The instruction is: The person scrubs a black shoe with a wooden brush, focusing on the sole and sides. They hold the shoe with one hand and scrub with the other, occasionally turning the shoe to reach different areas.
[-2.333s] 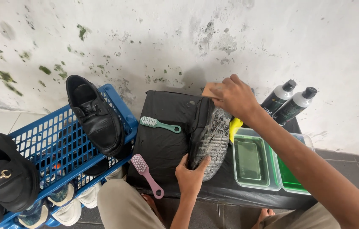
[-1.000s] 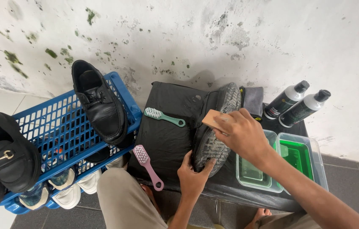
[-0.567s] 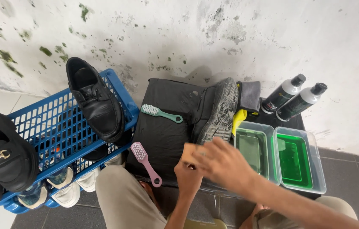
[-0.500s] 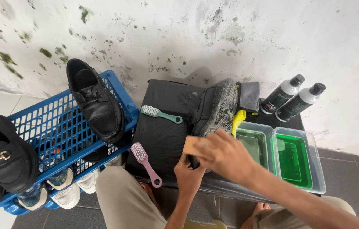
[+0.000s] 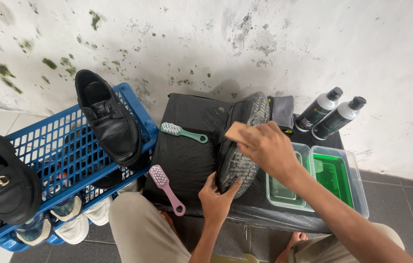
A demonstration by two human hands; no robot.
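A dark shoe [image 5: 239, 146] lies on its side on a black mat [image 5: 192, 151], its grey sole turned up. My left hand [image 5: 217, 197] grips the shoe's near end. My right hand [image 5: 269, 148] holds a wooden brush [image 5: 235, 131] pressed against the sole's middle. A green toothbrush-style brush [image 5: 183, 131] and a pink one [image 5: 166, 187] lie on the mat to the left of the shoe.
Two clear tubs [image 5: 357, 170] with green liquid stand right of the shoe, with two spray bottles [image 5: 333, 114] and a grey cloth [image 5: 282, 109] behind them. A blue crate [image 5: 65, 151] at left carries a black leather shoe [image 5: 111, 122] and a black loafer [image 5: 1, 180]; sneakers sit below.
My right hand swept the brush down the sole toward me, then back up to the middle of the sole. My left hand kept its grip on the shoe.
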